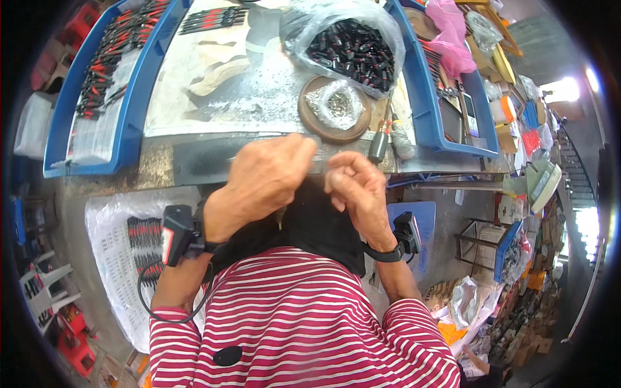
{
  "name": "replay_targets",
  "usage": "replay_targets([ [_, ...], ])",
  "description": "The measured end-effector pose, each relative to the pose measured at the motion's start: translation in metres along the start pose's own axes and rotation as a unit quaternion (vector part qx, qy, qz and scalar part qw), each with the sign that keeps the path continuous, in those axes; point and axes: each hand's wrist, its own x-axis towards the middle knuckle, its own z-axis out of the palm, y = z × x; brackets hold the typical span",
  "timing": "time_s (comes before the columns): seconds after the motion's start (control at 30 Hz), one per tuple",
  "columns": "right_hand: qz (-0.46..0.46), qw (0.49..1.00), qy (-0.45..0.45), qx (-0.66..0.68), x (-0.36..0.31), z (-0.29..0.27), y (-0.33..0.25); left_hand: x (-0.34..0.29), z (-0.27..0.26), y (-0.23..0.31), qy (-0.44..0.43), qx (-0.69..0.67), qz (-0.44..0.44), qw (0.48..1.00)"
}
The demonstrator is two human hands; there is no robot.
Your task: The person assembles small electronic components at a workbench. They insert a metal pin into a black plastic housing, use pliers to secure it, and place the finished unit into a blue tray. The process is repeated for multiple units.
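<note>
My left hand [266, 176] and my right hand [359, 187] are held close together at the near edge of the workbench [194, 161], over a dark cloth on my lap [317, 226]. The fingers of both hands are curled and pinched toward each other. Whatever sits between the fingertips is hidden by the hands. A black device is strapped to each wrist: the left wrist device [178, 233] and the right wrist device [407, 231]. Just beyond my hands stands a round wooden dish [310, 123] holding a small clear bag of metal bits [336, 103].
A clear bag of black and red parts [352, 46] lies at the back of the bench. Blue trays flank it, the left tray [129, 110] filled with black and red tools, the right tray [424, 97] with more. A grey-handled tool [380, 143] lies nearby. A white sheet with tools [123, 252] is at lower left.
</note>
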Motion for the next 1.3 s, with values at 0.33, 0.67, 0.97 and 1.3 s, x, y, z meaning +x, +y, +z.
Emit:
replay_targets([
  [0.33,-0.091,0.877,-0.18,-0.437,0.032,-0.039,-0.079,-0.004,-0.005,-0.01,0.052,-0.015,-0.036,0.998],
  [0.67,-0.206,0.808,0.07,-0.547,0.12,-0.07,-0.083,-0.002,-0.001,-0.009,0.075,-0.043,-0.065,0.994],
  [0.97,-0.2,0.748,0.105,-0.625,0.152,-0.057,-0.058,-0.002,-0.002,-0.01,0.082,-0.05,-0.096,0.991],
  [1.3,-0.169,0.705,0.186,-0.664,0.176,-0.053,-0.042,-0.004,-0.004,-0.009,0.086,-0.061,-0.109,0.988],
])
